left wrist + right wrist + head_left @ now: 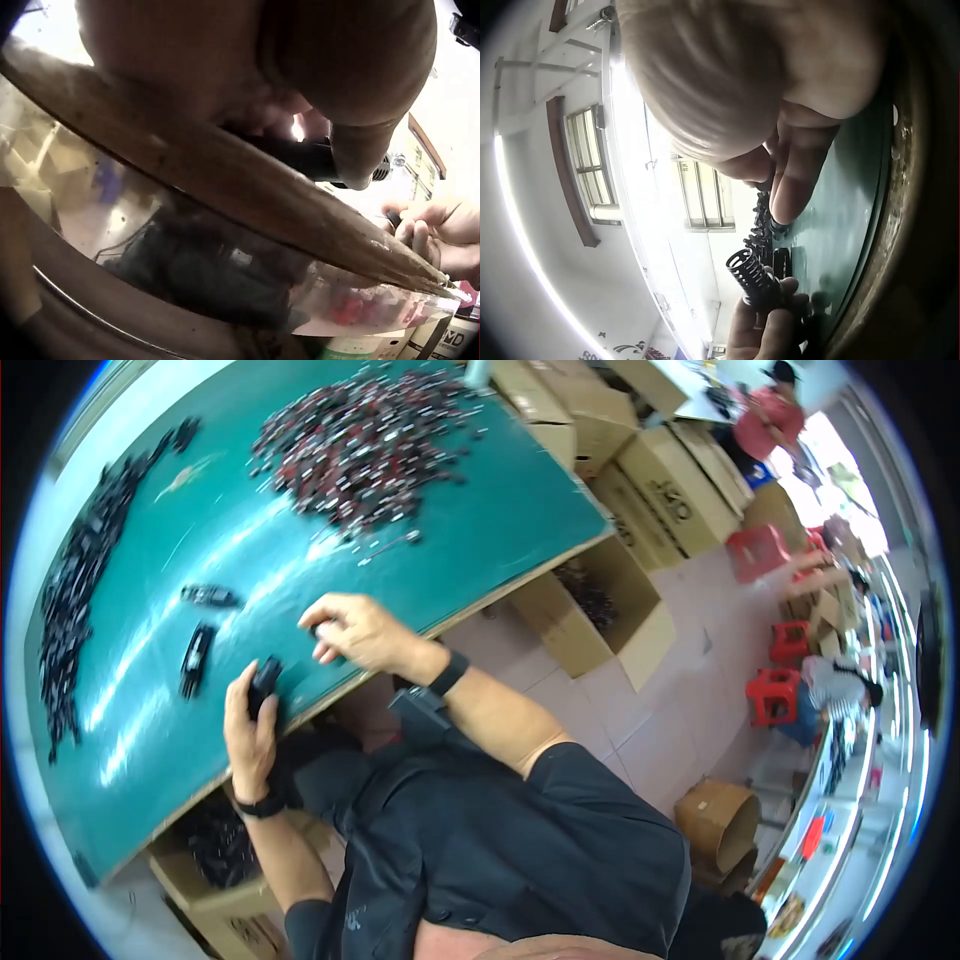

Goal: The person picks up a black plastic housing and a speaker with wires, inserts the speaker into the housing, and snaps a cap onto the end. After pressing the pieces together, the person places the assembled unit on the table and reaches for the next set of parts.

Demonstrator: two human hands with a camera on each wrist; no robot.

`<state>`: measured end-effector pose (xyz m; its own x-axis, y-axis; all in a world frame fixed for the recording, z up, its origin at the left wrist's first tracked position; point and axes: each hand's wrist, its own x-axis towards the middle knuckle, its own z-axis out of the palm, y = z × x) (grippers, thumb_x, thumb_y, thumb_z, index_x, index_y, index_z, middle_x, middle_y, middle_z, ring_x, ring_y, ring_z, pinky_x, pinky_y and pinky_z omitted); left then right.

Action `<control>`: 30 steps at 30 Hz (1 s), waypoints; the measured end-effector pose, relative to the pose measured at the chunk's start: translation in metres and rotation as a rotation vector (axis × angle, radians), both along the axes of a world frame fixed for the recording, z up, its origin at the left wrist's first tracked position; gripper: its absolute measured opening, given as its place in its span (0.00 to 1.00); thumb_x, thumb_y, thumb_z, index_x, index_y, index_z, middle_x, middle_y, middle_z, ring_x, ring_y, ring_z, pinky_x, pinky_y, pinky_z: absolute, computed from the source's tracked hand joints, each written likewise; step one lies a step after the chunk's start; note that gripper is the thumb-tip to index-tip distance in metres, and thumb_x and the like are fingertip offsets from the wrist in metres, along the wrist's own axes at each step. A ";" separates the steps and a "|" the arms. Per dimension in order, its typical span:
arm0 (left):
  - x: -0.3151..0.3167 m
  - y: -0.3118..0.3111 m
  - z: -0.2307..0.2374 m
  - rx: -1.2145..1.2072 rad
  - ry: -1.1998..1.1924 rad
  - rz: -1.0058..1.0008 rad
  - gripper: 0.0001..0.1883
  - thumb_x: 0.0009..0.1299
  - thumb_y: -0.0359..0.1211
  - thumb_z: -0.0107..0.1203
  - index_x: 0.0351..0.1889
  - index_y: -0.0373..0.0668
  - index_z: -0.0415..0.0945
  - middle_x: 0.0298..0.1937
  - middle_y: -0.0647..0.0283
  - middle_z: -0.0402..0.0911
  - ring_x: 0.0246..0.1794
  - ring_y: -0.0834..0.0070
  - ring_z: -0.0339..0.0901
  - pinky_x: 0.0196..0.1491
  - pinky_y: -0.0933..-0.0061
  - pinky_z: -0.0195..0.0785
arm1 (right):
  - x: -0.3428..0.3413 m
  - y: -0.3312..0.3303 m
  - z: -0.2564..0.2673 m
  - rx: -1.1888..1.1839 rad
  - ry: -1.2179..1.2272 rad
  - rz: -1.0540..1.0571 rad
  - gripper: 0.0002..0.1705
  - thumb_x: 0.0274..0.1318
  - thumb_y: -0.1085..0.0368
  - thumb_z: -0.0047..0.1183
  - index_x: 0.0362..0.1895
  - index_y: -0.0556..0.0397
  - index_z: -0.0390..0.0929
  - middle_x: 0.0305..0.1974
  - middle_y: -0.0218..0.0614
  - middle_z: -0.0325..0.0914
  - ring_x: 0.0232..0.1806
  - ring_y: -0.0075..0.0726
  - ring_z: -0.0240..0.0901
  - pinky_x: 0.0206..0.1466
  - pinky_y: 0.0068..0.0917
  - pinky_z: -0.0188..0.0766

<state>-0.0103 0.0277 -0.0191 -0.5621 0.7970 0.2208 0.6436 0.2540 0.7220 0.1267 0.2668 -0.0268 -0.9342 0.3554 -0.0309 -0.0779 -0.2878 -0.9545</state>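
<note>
In the head view my left hand (250, 725) grips a black part (264, 680) above the green table's near edge. The right wrist view shows this black part (751, 277) with a round, slotted end. Its dark body (300, 157) lies under the thumb in the left wrist view. To the right, my right hand (370, 635) pinches a small dark piece (324, 628) between thumb and fingers. That piece (393, 218) also shows in the left wrist view. The hands are apart. Two more black parts, one upper (210, 596) and one lower (197, 660), lie beyond the left hand.
A large pile of small dark, red and silvery pieces (350, 445) covers the table's far side. Black parts (80, 580) line its left edge. Open cartons stand below the near edge, one at right (570, 630). People and red stools (772, 697) are further right.
</note>
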 end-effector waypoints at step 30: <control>-0.005 -0.010 0.000 0.214 0.016 0.098 0.27 0.66 0.24 0.72 0.64 0.41 0.82 0.58 0.56 0.84 0.58 0.60 0.82 0.64 0.65 0.73 | 0.013 -0.008 0.000 0.435 0.036 -0.218 0.13 0.74 0.73 0.58 0.59 0.60 0.82 0.52 0.35 0.85 0.47 0.28 0.88 0.50 0.25 0.86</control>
<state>-0.0153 0.0180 -0.0193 -0.6296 0.6729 0.3883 0.6355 0.1586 0.7556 0.1399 0.2589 -0.0268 -0.8342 0.5160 0.1948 -0.1272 0.1636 -0.9783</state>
